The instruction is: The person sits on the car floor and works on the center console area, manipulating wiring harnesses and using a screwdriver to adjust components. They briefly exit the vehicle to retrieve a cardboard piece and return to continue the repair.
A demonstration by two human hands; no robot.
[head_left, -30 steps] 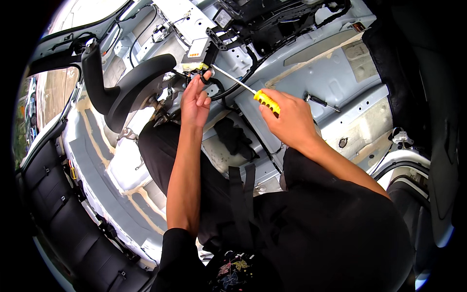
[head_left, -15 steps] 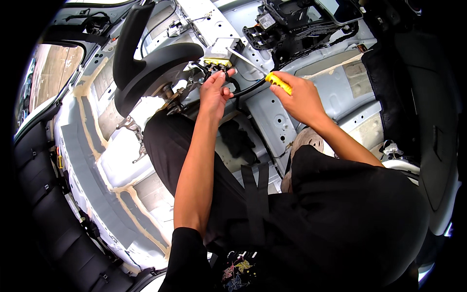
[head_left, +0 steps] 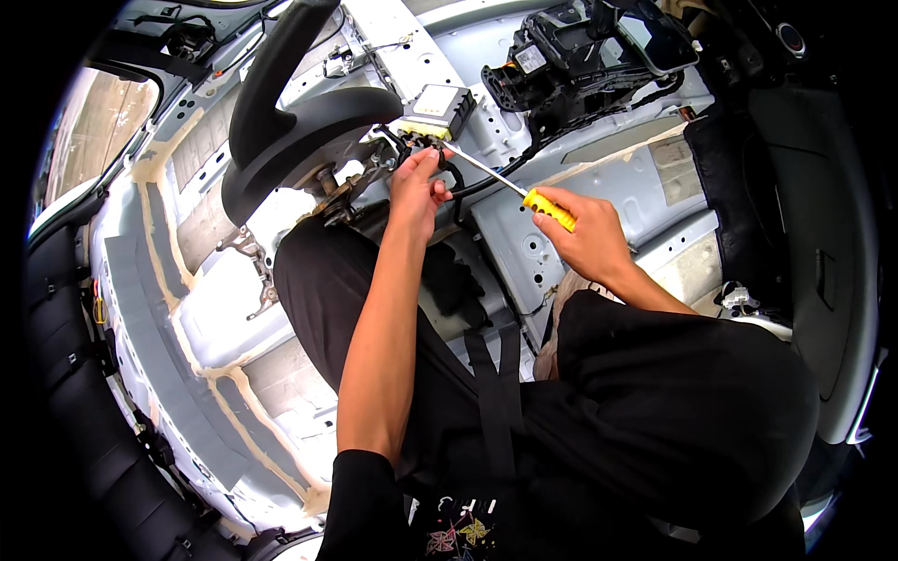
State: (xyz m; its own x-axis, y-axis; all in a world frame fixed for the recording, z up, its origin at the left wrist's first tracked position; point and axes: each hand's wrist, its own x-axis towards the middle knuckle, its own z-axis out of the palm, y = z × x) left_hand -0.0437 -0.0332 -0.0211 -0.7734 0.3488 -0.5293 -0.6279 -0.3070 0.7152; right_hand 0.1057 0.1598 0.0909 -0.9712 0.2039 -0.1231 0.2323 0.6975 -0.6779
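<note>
My right hand [head_left: 589,238] grips the yellow handle of a screwdriver [head_left: 549,208]. Its bare metal shaft slants up and left, with the tip beside the connectors on a boxy control module [head_left: 440,100]. This module has a pale label on top and a yellow strip along its near side. Black wiring connectors [head_left: 417,142] sit below that strip, with cables hanging down. Closed at the thumb and forefinger, my left hand [head_left: 418,192] pinches at the connectors, right next to the screwdriver tip. The fingers partly hide the spot they hold.
A black curved trim piece [head_left: 309,122] rises left of the module. Metal brackets [head_left: 332,192] stand below it. Black wired hardware [head_left: 561,70] and a phone-like dark screen [head_left: 658,42] lie at the upper right. Bare car floor panels [head_left: 234,323] surround my legs.
The screwdriver tip has come down from the module's top to its connector side. My right hand has moved slightly down and right. My left hand stays at the connectors.
</note>
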